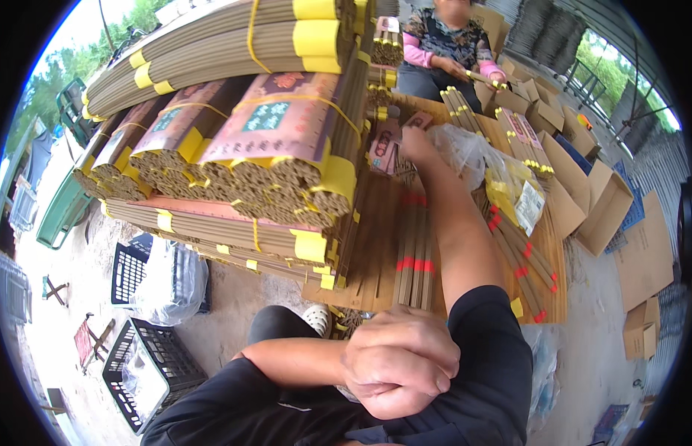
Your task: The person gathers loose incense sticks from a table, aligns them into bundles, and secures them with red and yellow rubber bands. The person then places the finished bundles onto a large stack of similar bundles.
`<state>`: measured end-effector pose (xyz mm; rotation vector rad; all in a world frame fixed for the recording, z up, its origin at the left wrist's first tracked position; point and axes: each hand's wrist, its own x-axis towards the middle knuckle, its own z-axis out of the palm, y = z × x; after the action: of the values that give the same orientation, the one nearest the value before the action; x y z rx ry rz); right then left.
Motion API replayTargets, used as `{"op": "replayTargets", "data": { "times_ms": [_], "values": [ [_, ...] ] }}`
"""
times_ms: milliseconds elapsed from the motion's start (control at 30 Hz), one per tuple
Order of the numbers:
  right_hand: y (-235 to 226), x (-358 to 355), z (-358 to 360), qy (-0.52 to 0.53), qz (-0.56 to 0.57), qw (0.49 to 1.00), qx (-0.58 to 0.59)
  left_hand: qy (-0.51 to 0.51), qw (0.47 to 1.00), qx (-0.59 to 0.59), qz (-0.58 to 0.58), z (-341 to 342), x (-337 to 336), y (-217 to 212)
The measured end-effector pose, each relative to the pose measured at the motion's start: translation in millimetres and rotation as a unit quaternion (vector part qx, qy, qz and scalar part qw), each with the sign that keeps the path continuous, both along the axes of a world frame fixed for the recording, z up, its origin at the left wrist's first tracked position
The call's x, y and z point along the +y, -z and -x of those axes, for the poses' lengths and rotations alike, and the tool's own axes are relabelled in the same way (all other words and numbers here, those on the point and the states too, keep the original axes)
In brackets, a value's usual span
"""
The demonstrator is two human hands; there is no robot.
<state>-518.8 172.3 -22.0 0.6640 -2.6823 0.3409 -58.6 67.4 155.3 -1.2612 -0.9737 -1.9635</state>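
Observation:
My right hand (418, 146) reaches across the wooden table to printed pink paper labels (383, 149). Its fingers are drawn together at the labels' edge; what they pinch, if anything, is hidden. Close to my body, my left hand (401, 362) is closed in a fist, and its inside does not show. Just beyond that fist lies a bundle of thin brown incense sticks (416, 286) with red bands, running away from me along the table. More red-banded incense bundles (518, 260) lie to the right of my right forearm.
Tall stacks of wrapped incense bundles (279, 130) with yellow bands rise at the left. Plastic bags (465, 152) and yellow-banded bundles (524, 141) lie on the wooden table (550, 286). Across it sits another person (450, 56) handling sticks. Cardboard boxes (602, 204) stand right, black crates (156, 364) left.

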Motion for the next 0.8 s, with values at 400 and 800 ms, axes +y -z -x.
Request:
{"op": "replayTargets", "data": {
  "times_ms": [400, 800],
  "values": [
    [-7.2, -35.6, -15.0, 0.033, -0.122, 0.991, -0.038, -0.004, 0.999, -0.031, -0.001, 19.3, -13.6, 11.6],
    [-17.1, -41.3, -9.3, 0.026, -0.163, 0.986, -0.024, -0.031, 0.999, -0.017, 0.011, 22.4, -18.6, 6.8]
  ]
}}
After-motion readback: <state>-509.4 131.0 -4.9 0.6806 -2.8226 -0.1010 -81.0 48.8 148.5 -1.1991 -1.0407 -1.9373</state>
